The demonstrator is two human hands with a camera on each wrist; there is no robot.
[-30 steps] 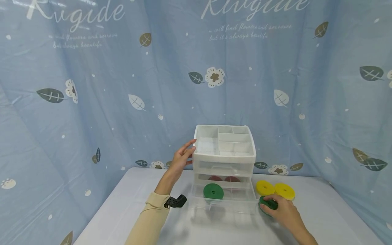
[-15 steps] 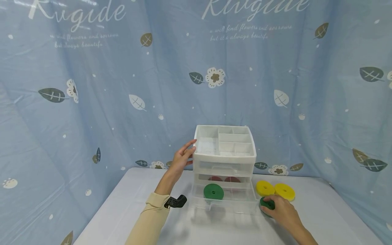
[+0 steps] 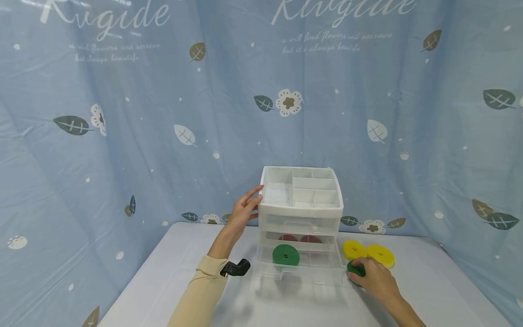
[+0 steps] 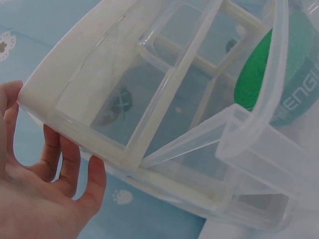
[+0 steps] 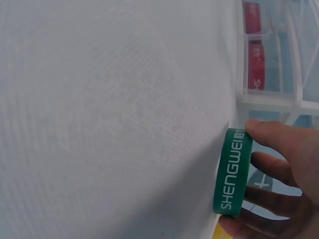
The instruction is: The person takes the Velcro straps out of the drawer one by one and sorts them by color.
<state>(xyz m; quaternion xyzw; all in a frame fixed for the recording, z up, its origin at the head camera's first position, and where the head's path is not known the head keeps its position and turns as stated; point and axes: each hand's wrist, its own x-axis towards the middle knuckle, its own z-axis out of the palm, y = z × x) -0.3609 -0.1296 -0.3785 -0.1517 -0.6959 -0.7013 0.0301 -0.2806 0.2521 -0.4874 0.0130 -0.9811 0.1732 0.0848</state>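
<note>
A white drawer unit (image 3: 301, 211) with clear drawers stands on the table. My left hand (image 3: 241, 212) touches its left side near the top, with the fingertips against the wall in the left wrist view. The clear lower drawer (image 3: 327, 259) is pulled out, and a green tape roll (image 3: 285, 255) lies flat in its left part. Just right of that drawer, my right hand (image 3: 377, 277) grips a second green tape roll (image 5: 233, 172) between thumb and fingers. White SHENGWEI lettering runs along its rim. Whether it touches the table is hard to tell.
Two yellow rolls (image 3: 380, 256) lie side by side behind my right hand. Two red rolls (image 3: 310, 239) show inside the unit, behind the green one. Divided compartments (image 3: 313, 195) top the unit. A blue patterned curtain (image 3: 220, 81) hangs behind the white table (image 3: 188, 240).
My right hand has come further over the green tape roll beside the drawer, covering more of it. My left hand stays at the unit's side. The head view has shifted slightly.
</note>
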